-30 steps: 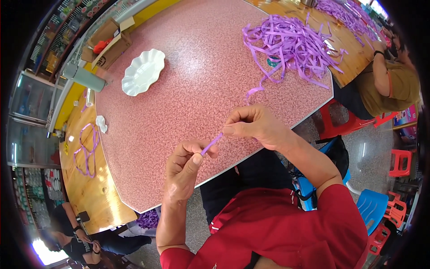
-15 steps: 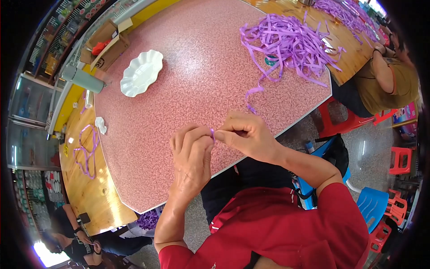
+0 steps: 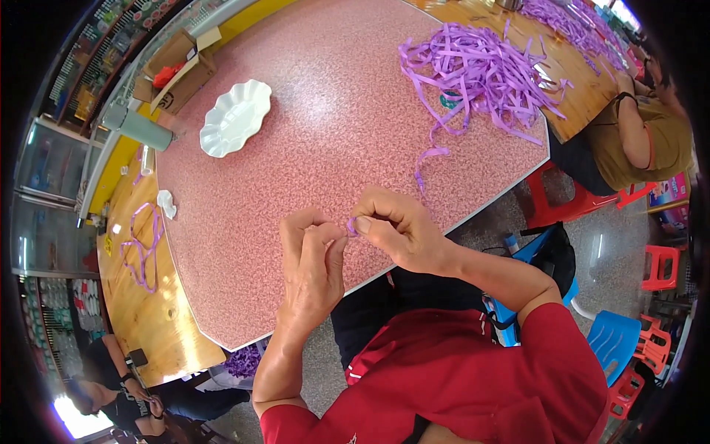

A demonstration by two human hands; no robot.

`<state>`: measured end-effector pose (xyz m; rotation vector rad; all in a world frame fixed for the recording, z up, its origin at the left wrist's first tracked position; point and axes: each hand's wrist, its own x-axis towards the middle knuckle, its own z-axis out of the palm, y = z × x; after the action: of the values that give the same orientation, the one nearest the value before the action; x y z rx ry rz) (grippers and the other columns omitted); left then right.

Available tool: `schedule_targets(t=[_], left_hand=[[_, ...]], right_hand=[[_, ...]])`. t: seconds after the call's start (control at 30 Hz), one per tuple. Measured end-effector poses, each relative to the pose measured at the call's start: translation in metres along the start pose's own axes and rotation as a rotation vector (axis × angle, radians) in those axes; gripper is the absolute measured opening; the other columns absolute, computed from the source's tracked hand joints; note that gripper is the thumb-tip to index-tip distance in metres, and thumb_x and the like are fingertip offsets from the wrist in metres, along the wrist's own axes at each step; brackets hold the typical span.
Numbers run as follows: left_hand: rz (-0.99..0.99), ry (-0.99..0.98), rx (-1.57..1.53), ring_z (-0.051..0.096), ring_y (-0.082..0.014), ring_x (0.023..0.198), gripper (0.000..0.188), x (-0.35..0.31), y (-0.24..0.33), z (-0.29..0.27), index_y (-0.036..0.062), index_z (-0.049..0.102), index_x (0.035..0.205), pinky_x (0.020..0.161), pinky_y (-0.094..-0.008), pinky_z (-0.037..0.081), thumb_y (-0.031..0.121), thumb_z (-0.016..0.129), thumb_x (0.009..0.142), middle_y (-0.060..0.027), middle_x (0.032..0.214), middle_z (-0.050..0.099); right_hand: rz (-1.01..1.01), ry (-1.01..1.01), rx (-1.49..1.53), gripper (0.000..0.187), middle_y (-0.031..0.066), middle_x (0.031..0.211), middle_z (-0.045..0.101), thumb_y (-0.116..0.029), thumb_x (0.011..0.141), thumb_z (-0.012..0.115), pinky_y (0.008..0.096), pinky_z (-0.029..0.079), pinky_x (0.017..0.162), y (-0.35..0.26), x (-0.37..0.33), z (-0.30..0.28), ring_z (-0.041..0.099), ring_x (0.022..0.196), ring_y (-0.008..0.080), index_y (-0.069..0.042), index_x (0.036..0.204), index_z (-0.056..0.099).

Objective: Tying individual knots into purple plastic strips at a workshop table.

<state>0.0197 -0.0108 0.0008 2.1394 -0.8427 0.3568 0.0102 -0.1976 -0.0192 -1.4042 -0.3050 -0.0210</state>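
Note:
A short piece of purple ribbon (image 3: 351, 226), bent into a small curl, sits between my two hands above the pink speckled table (image 3: 244, 244). My right hand (image 3: 403, 231) pinches it between thumb and forefinger. At its left end, the closed thumb and fingertips of my left hand (image 3: 309, 259) meet it; the exact grip there is too small to make out fully. Beyond my right hand lies a big tangled heap of purple ribbon (image 3: 481, 74), with one strand trailing toward me. A green round thing (image 3: 449, 99) shows under the heap's edge.
A white scalloped dish (image 3: 237, 120), a green bottle (image 3: 140, 127) and an open cardboard box (image 3: 177, 78) stand at the far left. Crumpled white tissue (image 3: 167, 204) lies by the left edge. Other people sit at left and right; red stools (image 3: 660, 266) stand at right.
My left fingertips have drawn slightly down and left, and the ribbon curl shows more openly at my right fingertips. The trailing strand has shifted a little to the right.

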Motion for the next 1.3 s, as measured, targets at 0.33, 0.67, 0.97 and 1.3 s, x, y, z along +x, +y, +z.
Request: schedule_targets(t=[0.33,0.67,0.97,1.3], left_hand=[[0.235,0.093,0.234,0.052,-0.0330,0.098,0.027,0.000,-0.008,-0.001,0.0042,0.055,0.102,0.085,-0.0459,0.044,-0.006,0.069,0.081,-0.0161,0.105,0.051],[0.258,0.149,0.263,0.056,-0.0264,0.089,0.032,0.008,-0.012,0.000,0.0084,0.058,0.101,0.081,-0.0414,0.041,0.003,0.076,0.076,-0.0092,0.097,0.055],[-0.200,0.060,-0.200,0.058,-0.0271,0.086,0.013,0.008,0.011,0.004,0.0011,0.061,0.094,0.080,-0.0362,0.046,-0.002,0.068,0.084,-0.0123,0.095,0.059],[-0.470,-0.121,-0.747,0.057,-0.0187,0.089,0.010,0.005,-0.005,0.005,0.0001,0.058,0.097,0.081,-0.0310,0.045,0.001,0.066,0.090,-0.0088,0.094,0.057]], right_hand=[[-0.177,-0.066,-0.357,0.004,0.0050,0.080,0.060,-0.003,0.087,0.070,0.0275,0.040,0.057,-0.014,0.002,-0.003,0.055,0.069,0.0118,-0.001,0.088,0.069],[0.043,0.013,-0.167,0.010,0.0052,0.080,0.061,-0.008,0.086,0.072,0.0263,0.043,0.059,-0.019,0.001,0.000,0.055,0.068,0.0094,0.000,0.091,0.069],[-0.306,0.105,-0.431,0.007,0.0012,0.082,0.058,-0.001,0.083,0.071,0.0232,0.039,0.056,-0.004,0.007,-0.002,0.053,0.068,0.0065,-0.003,0.086,0.065],[0.250,-0.131,0.327,0.008,-0.0047,0.077,0.054,-0.012,0.090,0.070,0.0225,0.037,0.056,-0.005,0.006,-0.016,0.050,0.067,0.0046,-0.004,0.089,0.067]])
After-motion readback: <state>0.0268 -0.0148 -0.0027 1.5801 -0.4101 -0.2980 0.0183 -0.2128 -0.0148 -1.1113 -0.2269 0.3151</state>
